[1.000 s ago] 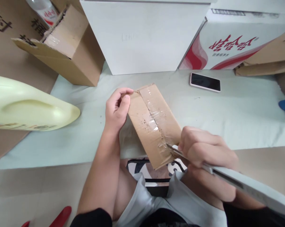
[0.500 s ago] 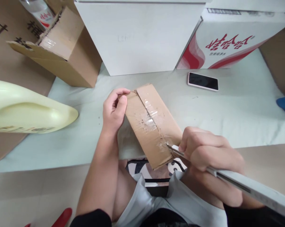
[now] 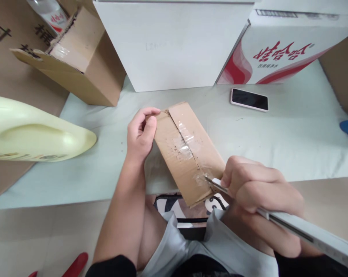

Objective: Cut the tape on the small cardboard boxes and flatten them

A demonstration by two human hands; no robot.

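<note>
A brown cardboard box (image 3: 174,134) lies tilted at the table's near edge, its top seam covered with clear tape. My left hand (image 3: 142,129) grips the box's far left corner, thumb on top and fingers curled round the edge. In my right hand (image 3: 260,196) is a white utility knife (image 3: 309,231), fingers wrapped round its body. The knife's blade tip touches the tape on the seam near the box's close end. Part of the knife is hidden behind my fingers.
Behind the box stand a large white box (image 3: 176,50) and a red-and-white printed carton (image 3: 277,50). A phone (image 3: 249,99) lies at right. Left are an open cardboard box (image 3: 101,73) and a pale yellow bottle (image 3: 41,130). Below the table edge is a panda-patterned item (image 3: 188,206).
Very little differs. The whole view has shifted slightly, and my right hand with the utility knife is a touch further right. The blade tip stays at the same taped spot.
</note>
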